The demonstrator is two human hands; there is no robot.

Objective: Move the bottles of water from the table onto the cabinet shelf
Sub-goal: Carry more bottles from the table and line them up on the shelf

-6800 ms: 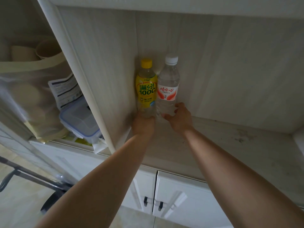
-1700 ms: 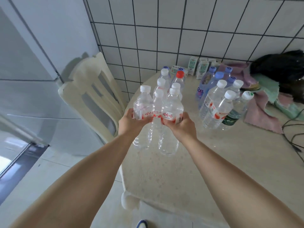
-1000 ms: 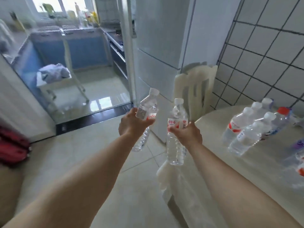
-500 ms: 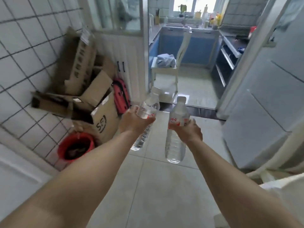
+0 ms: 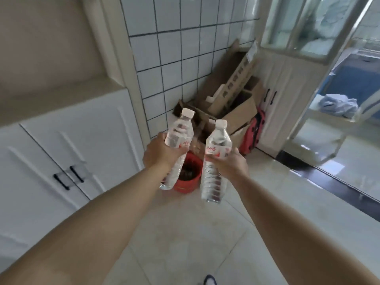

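Both arms are stretched out in front of the person, each hand carrying a water bottle in the air above the pale tiled floor [image 5: 185,233]. The left hand [image 5: 159,154] is wrapped round the middle of the left bottle [image 5: 177,145], fingers curled over its red-and-white label; that bottle leans, its white cap tipped up and to the right, its base down near the wrist. The right hand [image 5: 231,163] grips the right bottle [image 5: 216,161] just under its label, and this one hangs nearly upright, its cap a little lower than the other's. The two bottles are close together but apart. Behind and below them a red bucket [image 5: 189,177] sits on the floor, partly hidden by the left bottle. Beyond it, a heap of cardboard boxes [image 5: 232,99] leans against the white tiled wall [image 5: 174,58], with a red bag [image 5: 251,134] just beside the boxes. To the left stands a white cabinet [image 5: 72,145] with two black door handles [image 5: 68,177], and above its doors an open shelf [image 5: 51,93] in a beige recess. To the right is a glass door frame [image 5: 308,48], blurred. The toe of a shoe [image 5: 209,281] shows at the bottom edge.
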